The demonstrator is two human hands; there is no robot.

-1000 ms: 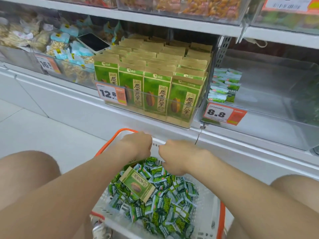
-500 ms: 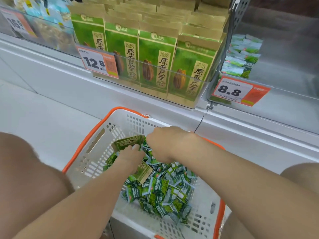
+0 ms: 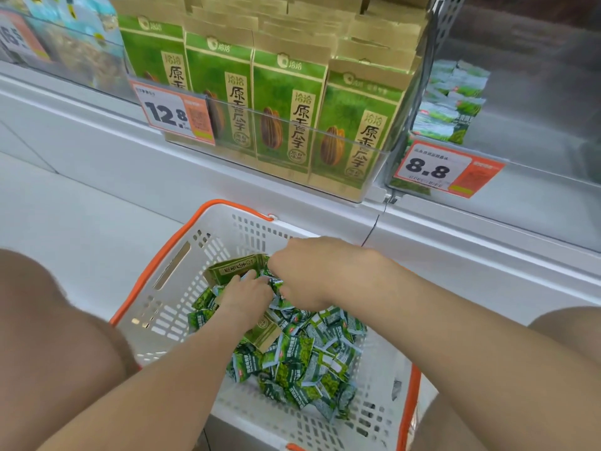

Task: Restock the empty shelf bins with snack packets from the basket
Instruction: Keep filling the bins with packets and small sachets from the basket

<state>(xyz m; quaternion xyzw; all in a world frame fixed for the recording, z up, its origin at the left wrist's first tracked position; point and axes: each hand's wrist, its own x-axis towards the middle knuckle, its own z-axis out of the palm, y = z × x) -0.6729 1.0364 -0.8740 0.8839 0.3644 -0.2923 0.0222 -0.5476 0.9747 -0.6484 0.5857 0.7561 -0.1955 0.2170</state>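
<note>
Pickup step: snack packets [image 3: 302,362] in basket [image 3: 182,307] are dug into by left hand [image 3: 247,299] and right hand [image 3: 313,271], fingers [image 3: 247,277] sunk among them, grip not discernible; a lift to the sparse bin [image 3: 536,125] is called for.

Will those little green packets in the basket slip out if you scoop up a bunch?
Probably some will: the small glossy green snack packets look smooth and lie loose in a heap in the white plastic basket. They seem light and puffy, so likely soft rather than stiff. Being flat pillows, they shouldn't roll.

Typical shop aisle: pale grey tiled floor [image 3: 81,229], white metal shelf base [image 3: 195,177], orange-and-white paper price tags [image 3: 448,170], and flat, even lighting.
</note>
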